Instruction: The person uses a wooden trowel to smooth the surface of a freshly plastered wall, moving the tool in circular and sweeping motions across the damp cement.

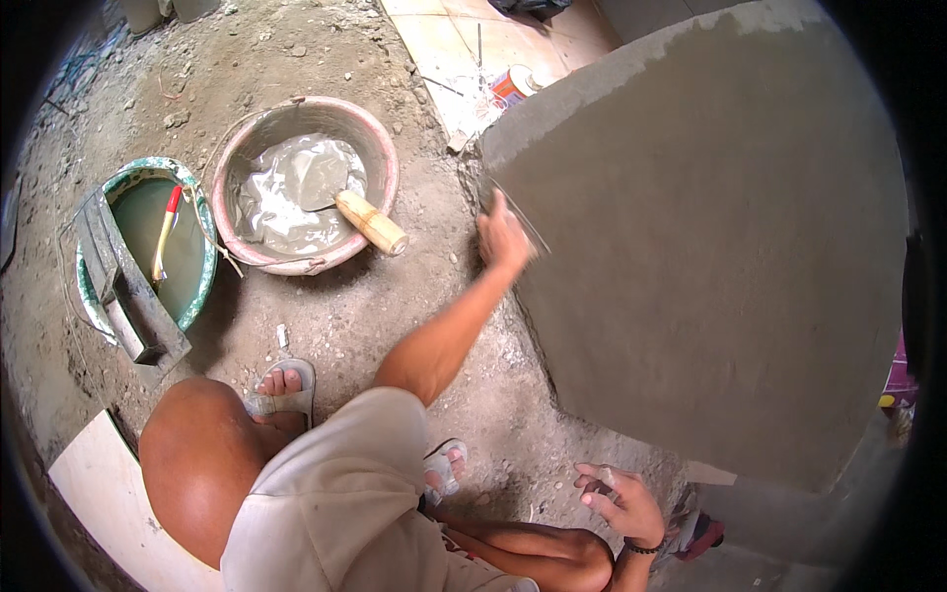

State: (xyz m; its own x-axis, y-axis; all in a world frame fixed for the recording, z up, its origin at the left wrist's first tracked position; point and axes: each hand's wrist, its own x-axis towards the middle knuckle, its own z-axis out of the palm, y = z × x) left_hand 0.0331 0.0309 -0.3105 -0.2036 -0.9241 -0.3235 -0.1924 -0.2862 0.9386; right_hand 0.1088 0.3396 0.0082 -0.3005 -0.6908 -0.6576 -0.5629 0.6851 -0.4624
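Standing leftward: 2 tubs [391,168]; left hand [504,240], fingers clamped on trowel [533,233]; right hand [625,507], fingers apart.

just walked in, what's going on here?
A person's left hand holds a thin flat tool at a grey plastered surface, near its left edge. The right hand is half-open, seemingly empty. Nearby, a pink basin holds wet grey mix and a wooden-handled trowel; a green tub holds cloudy water and a brush, with a long grey board across it.

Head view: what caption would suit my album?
Left hand holding a flat tool at a grey surface, right hand clear of it, pinkish tub nearby.
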